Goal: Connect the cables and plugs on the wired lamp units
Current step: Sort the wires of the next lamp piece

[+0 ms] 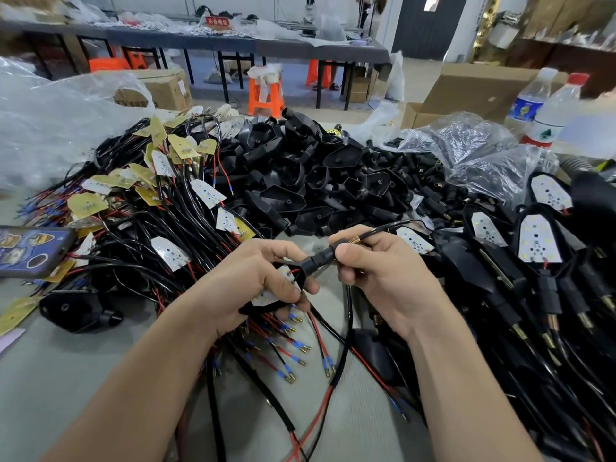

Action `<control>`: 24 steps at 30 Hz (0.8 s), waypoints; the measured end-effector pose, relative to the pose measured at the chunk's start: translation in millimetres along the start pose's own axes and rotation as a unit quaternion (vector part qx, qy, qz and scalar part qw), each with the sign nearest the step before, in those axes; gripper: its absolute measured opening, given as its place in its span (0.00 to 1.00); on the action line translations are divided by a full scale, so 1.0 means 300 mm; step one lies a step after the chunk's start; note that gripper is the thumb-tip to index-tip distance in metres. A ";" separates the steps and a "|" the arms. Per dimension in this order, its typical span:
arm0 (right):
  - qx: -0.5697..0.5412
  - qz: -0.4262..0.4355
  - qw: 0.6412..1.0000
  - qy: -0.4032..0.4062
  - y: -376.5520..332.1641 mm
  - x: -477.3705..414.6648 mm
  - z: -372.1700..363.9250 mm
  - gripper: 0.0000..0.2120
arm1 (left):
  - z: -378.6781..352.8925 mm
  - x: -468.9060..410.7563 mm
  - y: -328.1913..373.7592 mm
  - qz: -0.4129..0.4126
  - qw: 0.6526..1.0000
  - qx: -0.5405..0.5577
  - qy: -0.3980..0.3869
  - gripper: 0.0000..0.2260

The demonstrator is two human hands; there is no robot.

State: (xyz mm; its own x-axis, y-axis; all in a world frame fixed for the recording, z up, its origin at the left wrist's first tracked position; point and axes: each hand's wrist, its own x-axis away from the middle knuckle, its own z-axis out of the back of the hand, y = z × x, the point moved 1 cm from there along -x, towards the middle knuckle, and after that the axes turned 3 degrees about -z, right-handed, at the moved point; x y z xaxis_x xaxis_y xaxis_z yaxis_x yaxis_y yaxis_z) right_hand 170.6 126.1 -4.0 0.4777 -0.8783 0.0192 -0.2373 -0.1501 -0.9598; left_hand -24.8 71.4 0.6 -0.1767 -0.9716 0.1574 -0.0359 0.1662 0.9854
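Note:
My left hand (263, 281) grips a black lamp housing (301, 276) with a white LED board (281, 288) set in it, at the centre of the view. My right hand (376, 271) pinches a black sleeve plug (325, 256) with a brass threaded end (355, 241) and a black cable, pressed against the housing's neck. Red and black wires with blue-sleeved brass terminals (293, 345) hang below my hands.
A tangle of wired LED boards (160, 208) lies at the left, and a heap of empty black housings (310, 181) behind. Assembled lamp units (540, 261) lie at the right. A phone (30, 250) rests at the left edge, two water bottles (536, 108) at the back right.

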 end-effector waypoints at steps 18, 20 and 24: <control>0.006 0.048 0.999 -0.013 0.007 0.014 -0.056 0.11 | 0.017 -0.010 -0.008 -0.049 0.998 -0.006 0.025 0.22; -0.019 0.068 0.997 0.017 0.006 0.012 -0.059 0.12 | 0.039 -0.009 -0.003 -0.062 0.997 0.017 0.037 0.22; -0.023 0.092 0.993 0.069 0.004 0.003 -0.046 0.12 | 0.066 -0.001 -0.001 -0.062 0.998 0.005 0.026 0.16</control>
State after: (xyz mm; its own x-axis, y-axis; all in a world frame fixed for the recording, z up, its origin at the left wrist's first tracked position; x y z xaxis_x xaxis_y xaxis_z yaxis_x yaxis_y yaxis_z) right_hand 159.2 118.7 -1.2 0.3023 -0.9464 -0.1138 -0.3503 0.0007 -0.9366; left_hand -44.1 74.8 -0.9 -0.1197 -0.9921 0.0385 -0.0635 0.0464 0.9969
